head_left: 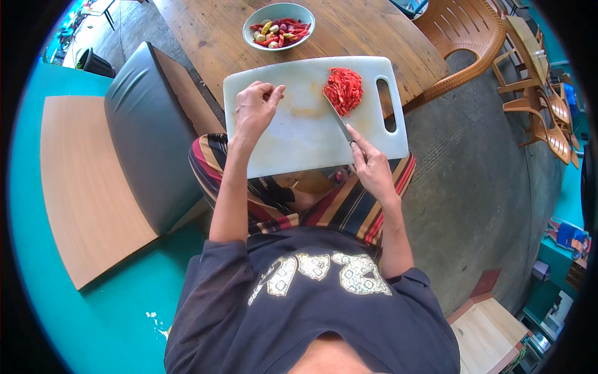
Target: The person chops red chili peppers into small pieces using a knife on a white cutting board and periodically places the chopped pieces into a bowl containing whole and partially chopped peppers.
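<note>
My right hand (pixel 374 169) grips a small knife (pixel 340 119) by its handle. The blade points up and left, its tip at the edge of a heap of chopped red chili (pixel 344 89). Under both lies a white plastic cutting board (pixel 299 146) with a slot handle at its right end. Over the board's left part, my left hand (pixel 256 111) is closed, fingers curled and pressed together; whatever may be inside them is hidden. Faint yellowish stains mark the middle of the board.
Beyond the board, a white bowl (pixel 309 38) of whole red chilies and small round pale and purple pieces stands on a wooden table (pixel 205 34). A grey padded seat (pixel 146 134) is at the left. An orange-brown plastic chair (pixel 464 31) is at the far right.
</note>
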Available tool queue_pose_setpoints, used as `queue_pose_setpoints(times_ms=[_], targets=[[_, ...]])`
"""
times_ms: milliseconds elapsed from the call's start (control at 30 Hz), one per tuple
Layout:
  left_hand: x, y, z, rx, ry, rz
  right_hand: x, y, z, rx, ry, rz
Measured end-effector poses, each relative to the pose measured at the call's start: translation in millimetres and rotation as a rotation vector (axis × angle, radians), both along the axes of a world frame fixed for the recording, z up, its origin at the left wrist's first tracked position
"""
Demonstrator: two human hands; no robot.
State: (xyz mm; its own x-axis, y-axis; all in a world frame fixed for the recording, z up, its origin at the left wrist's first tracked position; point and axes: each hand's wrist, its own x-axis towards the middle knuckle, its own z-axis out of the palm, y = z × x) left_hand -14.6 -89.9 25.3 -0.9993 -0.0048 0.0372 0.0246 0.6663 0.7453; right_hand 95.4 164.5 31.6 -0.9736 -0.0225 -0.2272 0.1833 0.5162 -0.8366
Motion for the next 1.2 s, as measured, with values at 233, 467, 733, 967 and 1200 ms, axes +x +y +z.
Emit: queue_pose_setpoints(times_ms=[233,467,733,967,1200], targets=[[-57,-21,23,-0.007,0.184,0.013,-4,-1,11,0.014,-0.189,0.035],[-145,-25,28,-0.449,0.207,-0.146,3,-8,3,-0.074,0.005,0.004],[-161,-25,24,-0.519,-0.018,-0.184,14,-10,-13,-0.091,0.099,0.048],[-159,-30,30,-0.455,0.013,-0.198,12,-14,-4,-0.054,0.095,0.044],[-165,-40,39,-0.397,0.043,-0.187,13,-22,-10,-0.068,0.133,0.013]])
